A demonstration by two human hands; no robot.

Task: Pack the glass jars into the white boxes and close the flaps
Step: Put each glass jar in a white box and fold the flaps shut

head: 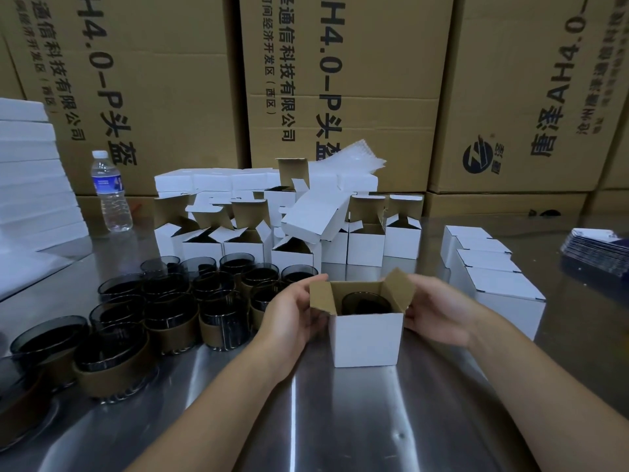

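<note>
Now entering: one box (366, 338), square, white card outside and brown inside, standing mid-table (340, 420). It is holding one jar (366, 303), round, of dark smoked glass, sitting well below the rim.

The left hand (292, 311) is gripping the box's left wall, with its fingertips reaching the top edge. The right hand (439, 311) is gripping the right wall. The side flaps (400, 289) are standing up and out.

Step in hand, by judgement: closing. The side flaps are wanting to be folded in flat first, with the lid tucked over them after. The box is needing steady pinning meanwhile, since the polished steel is looking slick.

Stock lying by:
- jars (170, 301), left, several wearing brown bands
- open boxes (238, 247), behind
- closed boxes (493, 277), right, sitting in a row
</note>
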